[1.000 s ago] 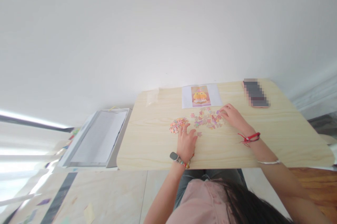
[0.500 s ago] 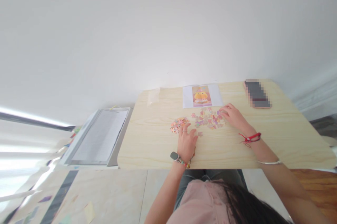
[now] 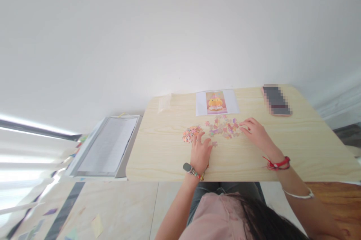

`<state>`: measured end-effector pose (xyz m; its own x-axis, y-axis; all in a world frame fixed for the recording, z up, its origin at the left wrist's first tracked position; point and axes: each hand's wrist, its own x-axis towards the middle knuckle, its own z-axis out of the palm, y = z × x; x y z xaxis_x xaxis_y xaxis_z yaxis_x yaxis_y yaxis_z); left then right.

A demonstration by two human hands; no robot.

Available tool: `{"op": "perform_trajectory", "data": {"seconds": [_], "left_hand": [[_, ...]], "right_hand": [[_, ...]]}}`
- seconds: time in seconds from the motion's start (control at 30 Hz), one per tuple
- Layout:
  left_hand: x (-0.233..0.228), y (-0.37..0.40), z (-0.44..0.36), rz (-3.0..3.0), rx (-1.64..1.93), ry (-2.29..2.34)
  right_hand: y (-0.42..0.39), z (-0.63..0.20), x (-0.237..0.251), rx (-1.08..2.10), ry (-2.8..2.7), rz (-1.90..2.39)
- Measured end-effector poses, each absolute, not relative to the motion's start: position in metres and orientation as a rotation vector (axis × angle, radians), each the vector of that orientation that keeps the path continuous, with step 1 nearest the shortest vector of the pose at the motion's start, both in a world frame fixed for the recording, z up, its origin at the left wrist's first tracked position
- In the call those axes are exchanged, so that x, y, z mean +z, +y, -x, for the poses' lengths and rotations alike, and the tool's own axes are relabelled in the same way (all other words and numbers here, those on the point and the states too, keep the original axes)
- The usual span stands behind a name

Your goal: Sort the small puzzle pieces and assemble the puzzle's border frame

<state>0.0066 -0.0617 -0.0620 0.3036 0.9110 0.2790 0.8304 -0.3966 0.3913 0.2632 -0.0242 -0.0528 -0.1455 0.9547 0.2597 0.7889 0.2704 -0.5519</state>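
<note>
Jigsaw pieces lie on a light wooden table in two groups. A dense pile of small puzzle pieces (image 3: pixel 189 135) is at the left, and a looser spread of pastel puzzle pieces (image 3: pixel 224 126) lies to its right. My left hand (image 3: pixel 200 153) rests at the near right edge of the pile, fingers apart, nothing visible in them. Close to its thumb lies a single puzzle piece (image 3: pixel 214 144). At the right edge of the spread is my right hand (image 3: pixel 256 135), thumb and forefinger apart, with no piece visible between them.
Behind the pieces lies a printed picture sheet (image 3: pixel 216 103) of a yellow cartoon figure. A clear plastic bag (image 3: pixel 164 103) is at the back left of the table (image 3: pixel 158 157), a phone (image 3: pixel 276 100) at the back right. Left of the table stands a grey tray with papers (image 3: pixel 108 146).
My right hand has drawn back to the right and slightly nearer, off the edge of the spread pieces, and its fingers have parted. My left hand has hardly moved.
</note>
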Motion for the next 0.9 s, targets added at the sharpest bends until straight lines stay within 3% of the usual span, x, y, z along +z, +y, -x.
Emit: {"op": "perform_trajectory", "data": {"seconds": [0.9], "left_hand": [[-0.057,-0.06,-0.013,-2.4,0.692,1.599]], "right_hand": [[-0.051,-0.245,-0.069,0.407,-2.036,1.543]]}}
